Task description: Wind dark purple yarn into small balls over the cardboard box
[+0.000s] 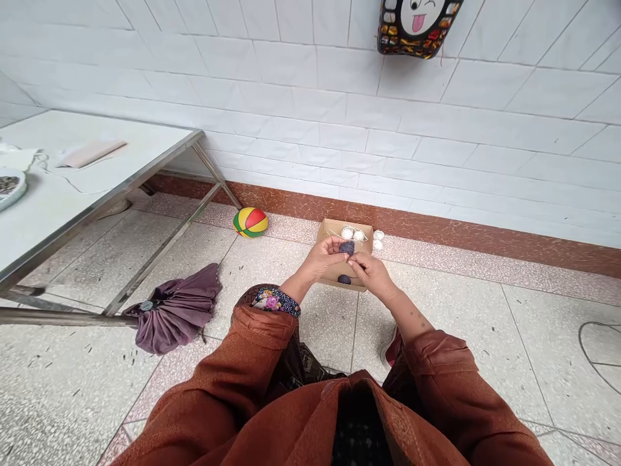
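Observation:
Over a shallow cardboard box [322, 232] on the floor, both my hands are raised close together. My left hand [321, 257] is closed on a small dark fuzzy piece [347, 247], perhaps felt or cloth, pinching it between thumb and fingers. At its lower edge, the fingertips of my right hand [371, 272] are pinched together, touching or almost touching it; what lies between them is too small to make out. A second dark, rounded piece [344, 279] lies in the near part of the box. White balls of string or yarn [347, 232] sit at the box's far side.
More white balls [378, 240] lie right of the box by the wall. A striped ball [251, 222] rests on the floor to the left. Nearer lies a purple cloth bundle [179, 307], beside a metal-framed table [145, 136]. A dark basket [417, 29] hangs above.

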Available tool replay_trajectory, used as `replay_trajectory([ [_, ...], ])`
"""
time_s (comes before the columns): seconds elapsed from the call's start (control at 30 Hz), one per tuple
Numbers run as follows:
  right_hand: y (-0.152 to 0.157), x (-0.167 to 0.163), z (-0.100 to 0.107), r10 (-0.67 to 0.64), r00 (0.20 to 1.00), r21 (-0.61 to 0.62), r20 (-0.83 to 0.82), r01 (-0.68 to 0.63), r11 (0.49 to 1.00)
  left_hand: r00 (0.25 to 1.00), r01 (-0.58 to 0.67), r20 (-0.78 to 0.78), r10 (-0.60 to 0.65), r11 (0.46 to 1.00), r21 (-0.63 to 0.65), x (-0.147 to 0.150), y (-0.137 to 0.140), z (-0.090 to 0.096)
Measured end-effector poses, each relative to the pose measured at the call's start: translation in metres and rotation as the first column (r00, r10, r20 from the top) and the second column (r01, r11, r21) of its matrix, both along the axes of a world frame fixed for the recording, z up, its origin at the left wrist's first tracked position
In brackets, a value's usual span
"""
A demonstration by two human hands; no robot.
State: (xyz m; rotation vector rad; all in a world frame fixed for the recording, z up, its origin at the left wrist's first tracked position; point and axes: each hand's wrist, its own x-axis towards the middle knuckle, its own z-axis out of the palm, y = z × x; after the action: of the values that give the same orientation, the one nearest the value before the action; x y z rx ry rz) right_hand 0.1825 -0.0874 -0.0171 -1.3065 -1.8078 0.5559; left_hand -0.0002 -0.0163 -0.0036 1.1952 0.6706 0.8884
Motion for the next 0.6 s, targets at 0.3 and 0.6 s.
replay_trajectory([
  [0.3, -0.006, 0.007, 0.027, 0.031, 0.971, -0.083, -0.235, -0.052, 0.995, 0.96, 0.048, -0.281, 0.004, 0.982, 0.18, 0.004, -0.008, 0.009],
  [0.6, 0.015, 0.02, 0.015, -0.145, 0.959, -0.131, -0.242, 0.116, 0.985, 0.978, 0.199, -0.06, -0.198, 0.98, 0.0, 0.002, -0.013, 0.014],
])
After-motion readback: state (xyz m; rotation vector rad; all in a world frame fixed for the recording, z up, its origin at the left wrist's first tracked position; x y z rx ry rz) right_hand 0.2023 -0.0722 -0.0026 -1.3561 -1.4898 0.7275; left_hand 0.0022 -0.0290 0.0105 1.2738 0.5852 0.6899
